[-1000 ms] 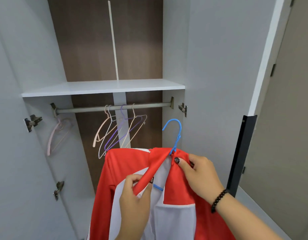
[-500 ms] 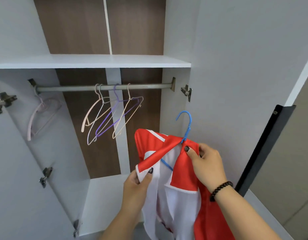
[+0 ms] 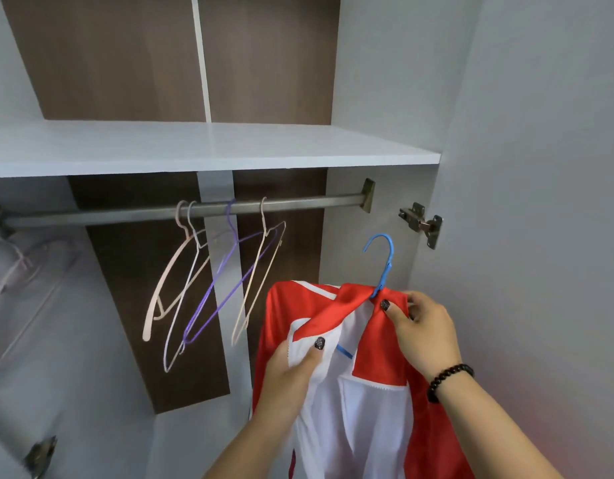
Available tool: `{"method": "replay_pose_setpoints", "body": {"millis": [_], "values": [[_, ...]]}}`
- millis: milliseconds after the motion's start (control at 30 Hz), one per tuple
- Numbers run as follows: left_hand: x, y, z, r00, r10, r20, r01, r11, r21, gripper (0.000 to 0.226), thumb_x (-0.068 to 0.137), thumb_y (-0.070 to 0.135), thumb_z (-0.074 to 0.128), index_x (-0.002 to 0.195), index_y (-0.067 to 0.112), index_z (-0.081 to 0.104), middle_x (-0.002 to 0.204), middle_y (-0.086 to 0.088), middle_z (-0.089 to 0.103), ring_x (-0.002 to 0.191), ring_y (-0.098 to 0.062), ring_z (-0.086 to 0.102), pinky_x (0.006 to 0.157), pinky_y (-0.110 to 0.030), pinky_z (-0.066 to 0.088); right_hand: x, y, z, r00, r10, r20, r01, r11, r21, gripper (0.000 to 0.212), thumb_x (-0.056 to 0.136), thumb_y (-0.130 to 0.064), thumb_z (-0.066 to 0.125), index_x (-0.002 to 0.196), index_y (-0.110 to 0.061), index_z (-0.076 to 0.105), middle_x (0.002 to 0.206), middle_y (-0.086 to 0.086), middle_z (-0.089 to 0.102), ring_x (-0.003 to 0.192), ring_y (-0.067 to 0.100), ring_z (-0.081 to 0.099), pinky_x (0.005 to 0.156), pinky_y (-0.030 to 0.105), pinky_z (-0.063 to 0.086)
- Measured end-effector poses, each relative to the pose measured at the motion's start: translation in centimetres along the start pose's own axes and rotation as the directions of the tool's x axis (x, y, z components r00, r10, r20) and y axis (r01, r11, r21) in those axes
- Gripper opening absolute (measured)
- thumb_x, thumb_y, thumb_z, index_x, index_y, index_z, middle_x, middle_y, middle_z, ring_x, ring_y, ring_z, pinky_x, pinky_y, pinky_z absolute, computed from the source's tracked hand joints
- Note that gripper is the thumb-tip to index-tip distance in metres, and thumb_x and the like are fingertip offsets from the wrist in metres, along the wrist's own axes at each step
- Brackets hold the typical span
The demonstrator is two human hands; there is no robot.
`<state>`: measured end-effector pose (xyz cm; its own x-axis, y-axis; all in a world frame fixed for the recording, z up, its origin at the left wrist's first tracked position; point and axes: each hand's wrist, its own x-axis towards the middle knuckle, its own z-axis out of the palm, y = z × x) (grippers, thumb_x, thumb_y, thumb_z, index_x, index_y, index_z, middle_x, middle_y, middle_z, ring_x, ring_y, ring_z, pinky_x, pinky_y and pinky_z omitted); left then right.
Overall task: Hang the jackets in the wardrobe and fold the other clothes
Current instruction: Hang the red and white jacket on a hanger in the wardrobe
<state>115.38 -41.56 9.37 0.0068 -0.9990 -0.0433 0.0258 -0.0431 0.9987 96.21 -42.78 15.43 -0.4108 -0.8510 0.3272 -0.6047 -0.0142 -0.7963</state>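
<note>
A red jacket [image 3: 381, 357] with white lining hangs on a blue hanger [image 3: 385, 261] in front of the open wardrobe. My right hand [image 3: 423, 326] pinches the jacket's collar at the base of the hanger hook. Lower and to the left, my left hand [image 3: 291, 371] grips the jacket's front edge. The blue hook is free in the air, below and to the right of the metal rail's [image 3: 125, 212] right end.
Several empty wire hangers [image 3: 212, 278] hang mid-rail, and a pale pink one [image 3: 15, 281] hangs at far left. A white shelf [image 3: 212, 150] runs just above the rail. The open door with its hinge [image 3: 421, 223] stands close on the right.
The jacket on its hanger has risen closer to the rail, and the view has moved in toward the wardrobe. Both hands keep their hold.
</note>
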Motion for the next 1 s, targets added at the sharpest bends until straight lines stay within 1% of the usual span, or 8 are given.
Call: {"method": "replay_pose_setpoints", "body": {"millis": [133, 267, 367, 433, 567, 633, 733, 1000], "values": [[4.9, 0.7, -0.7, 0.998, 0.057, 0.028, -0.060, 0.990, 0.127, 0.041, 0.071, 0.000, 0.077, 0.101, 0.027, 0.066, 0.081, 0.026, 0.071, 0.073, 0.007, 0.066, 0.057, -0.005, 0.046, 3.9, -1.1, 2.3, 0.997, -0.020, -0.075, 0.012, 0.994, -0.105, 0.010, 0.087, -0.029, 0.065, 0.084, -0.020, 0.063, 0.081, 0.001, 0.065, 0.082, 0.029, 0.061, 0.068, 0.035, 0.048], [10.2, 1.4, -0.9, 1.000, 0.000, -0.001, 0.000, 0.987, 0.159, 0.023, 0.068, 0.001, 0.078, 0.080, 0.020, 0.073, 0.078, 0.002, 0.075, 0.074, -0.017, 0.068, 0.062, -0.023, 0.052, 8.2, -2.0, 4.0, 0.993, -0.029, -0.117, 0.009, 0.986, -0.165, 0.031, 0.088, -0.027, 0.063, 0.065, -0.025, 0.043, 0.077, 0.004, 0.056, 0.083, 0.035, 0.058, 0.063, 0.033, 0.038], [13.6, 1.7, -0.5, 0.999, -0.028, -0.042, 0.035, 0.983, 0.182, 0.012, 0.074, 0.006, 0.075, 0.078, 0.017, 0.073, 0.072, 0.000, 0.072, 0.069, -0.017, 0.065, 0.057, -0.020, 0.047, 11.5, -2.4, 5.8, 0.995, -0.025, -0.095, 0.006, 0.981, -0.192, 0.038, 0.089, -0.027, 0.061, 0.061, -0.027, 0.035, 0.081, 0.010, 0.062, 0.084, 0.036, 0.058, 0.063, 0.033, 0.038], [15.6, 1.7, -0.3, 0.995, -0.035, -0.090, 0.050, 0.983, 0.177, 0.009, 0.082, 0.009, 0.070, 0.088, 0.014, 0.075, 0.072, 0.006, 0.070, 0.072, -0.016, 0.067, 0.058, -0.019, 0.047, 13.7, -2.6, 7.1, 0.998, -0.023, -0.053, 0.012, 0.980, -0.199, 0.033, 0.090, -0.027, 0.060, 0.065, -0.023, 0.039, 0.078, 0.008, 0.059, 0.084, 0.036, 0.058, 0.062, 0.033, 0.038], [19.1, 2.2, -0.6, 0.983, -0.037, -0.183, 0.082, 0.967, 0.243, 0.023, 0.094, 0.019, 0.058, 0.112, 0.009, 0.068, 0.097, -0.003, 0.069, 0.091, -0.022, 0.064, 0.076, -0.027, 0.048, 17.7, -2.9, 9.9, 0.999, -0.038, 0.016, 0.041, 0.978, -0.203, 0.026, 0.091, -0.027, 0.059, 0.071, -0.022, 0.044, 0.089, 0.012, 0.065, 0.089, 0.036, 0.060, 0.063, 0.032, 0.038], [20.5, 2.3, -0.9, 0.973, -0.016, -0.228, 0.082, 0.956, 0.281, 0.024, 0.096, 0.020, 0.054, 0.113, 0.008, 0.066, 0.099, -0.004, 0.068, 0.087, -0.018, 0.060, 0.075, -0.025, 0.043, 19.4, -2.9, 11.3, 0.998, -0.044, 0.050, 0.054, 0.978, -0.203, 0.030, 0.091, -0.026, 0.059, 0.068, -0.023, 0.040, 0.089, 0.012, 0.065, 0.089, 0.036, 0.060, 0.063, 0.031, 0.037], [22.0, 2.5, -1.1, 0.968, -0.027, -0.249, 0.103, 0.949, 0.297, 0.030, 0.099, 0.025, 0.050, 0.120, 0.007, 0.062, 0.113, -0.012, 0.067, 0.102, -0.025, 0.063, 0.086, -0.030, 0.049, 21.7, -2.7, 12.8, 0.995, -0.024, 0.092, 0.043, 0.978, -0.203, 0.031, 0.091, -0.028, 0.058, 0.067, -0.024, 0.040, 0.091, 0.012, 0.065, 0.090, 0.035, 0.060, 0.065, 0.030, 0.037], [24.0, 1.6, 0.3, 0.968, -0.041, -0.246, 0.101, 0.967, 0.236, 0.032, 0.100, 0.028, 0.049, 0.125, 0.009, 0.059, 0.113, -0.007, 0.066, 0.101, -0.020, 0.061, 0.091, -0.032, 0.049, 25.2, -0.8, 15.6, 0.982, -0.026, 0.188, 0.063, 0.979, -0.196, 0.015, 0.091, -0.027, 0.057, 0.090, -0.013, 0.064, 0.094, 0.015, 0.067, 0.093, 0.037, 0.062, 0.068, 0.030, 0.041]]}}
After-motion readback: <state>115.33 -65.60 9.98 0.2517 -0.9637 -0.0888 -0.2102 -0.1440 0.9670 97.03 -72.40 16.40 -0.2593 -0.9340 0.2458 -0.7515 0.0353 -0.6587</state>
